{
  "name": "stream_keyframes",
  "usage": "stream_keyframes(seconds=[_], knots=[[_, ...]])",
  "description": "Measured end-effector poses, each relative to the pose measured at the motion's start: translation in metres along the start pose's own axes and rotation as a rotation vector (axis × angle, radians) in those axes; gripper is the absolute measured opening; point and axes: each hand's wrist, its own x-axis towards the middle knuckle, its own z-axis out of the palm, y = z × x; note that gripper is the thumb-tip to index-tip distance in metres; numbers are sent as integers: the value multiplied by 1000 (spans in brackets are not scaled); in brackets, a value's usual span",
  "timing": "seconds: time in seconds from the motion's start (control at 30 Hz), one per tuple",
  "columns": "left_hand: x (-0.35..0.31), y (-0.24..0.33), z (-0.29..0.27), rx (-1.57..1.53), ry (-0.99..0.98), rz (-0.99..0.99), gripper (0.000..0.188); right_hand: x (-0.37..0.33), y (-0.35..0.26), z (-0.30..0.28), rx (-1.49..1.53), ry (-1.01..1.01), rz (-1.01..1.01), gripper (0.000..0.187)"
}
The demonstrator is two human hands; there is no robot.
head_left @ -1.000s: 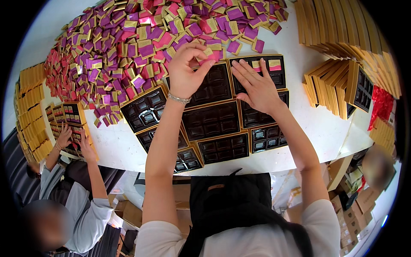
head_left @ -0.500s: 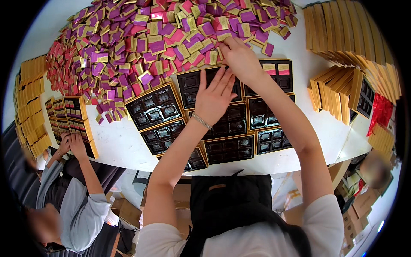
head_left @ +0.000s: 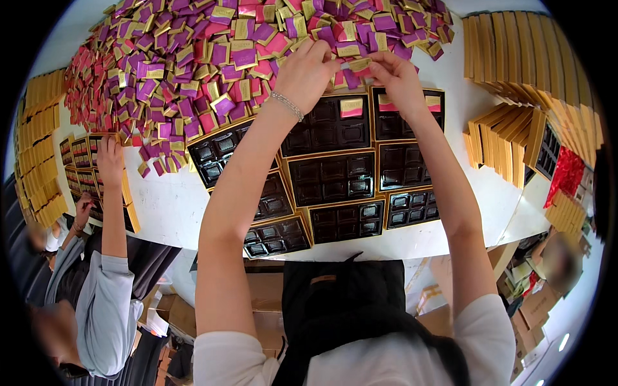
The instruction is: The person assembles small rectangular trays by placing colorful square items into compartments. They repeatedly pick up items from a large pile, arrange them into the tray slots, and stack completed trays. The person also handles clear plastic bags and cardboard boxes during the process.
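Note:
My left hand (head_left: 304, 76) is at the near edge of a heap of wrapped chocolates (head_left: 244, 55) in gold, purple and pink. Its fingers are curled down; what they pinch, if anything, is hidden. My right hand (head_left: 400, 80) pinches a gold-wrapped chocolate (head_left: 359, 65) between thumb and fingers, just beyond the boxes. Below my hands lie several gold-edged boxes with dark moulded trays. The top middle box (head_left: 325, 132) has one gold-and-pink chocolate (head_left: 351, 108) in its far right pocket. In the top right box (head_left: 402, 128), two such chocolates show, partly behind my right hand.
Gold boxes (head_left: 508, 45) stand in rows at the far right, near a red sheet (head_left: 564, 170). More boxes (head_left: 38, 128) are stacked at the far left. Beside me on the left, a co-worker's hand (head_left: 109, 157) is over partly filled boxes (head_left: 84, 164).
My left hand has gone from lying spread over the top middle box to the heap. My right hand has shifted right, now with a chocolate. One chocolate now shows in the top middle box.

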Motion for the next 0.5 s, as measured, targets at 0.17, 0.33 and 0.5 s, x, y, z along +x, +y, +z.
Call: stream_keyframes(seconds=[0.17, 0.33, 0.5], knots=[[-27, 8, -23, -272, 174, -324, 31, -38, 6, 25, -189, 151, -228, 19], [-91, 35, -23, -195, 234, -399, 23, -75, 6, 67, -380, 128, -307, 23], [-110, 41, -15, 193, 137, -181, 38, -88, 11, 67, -827, 25, -658, 38]])
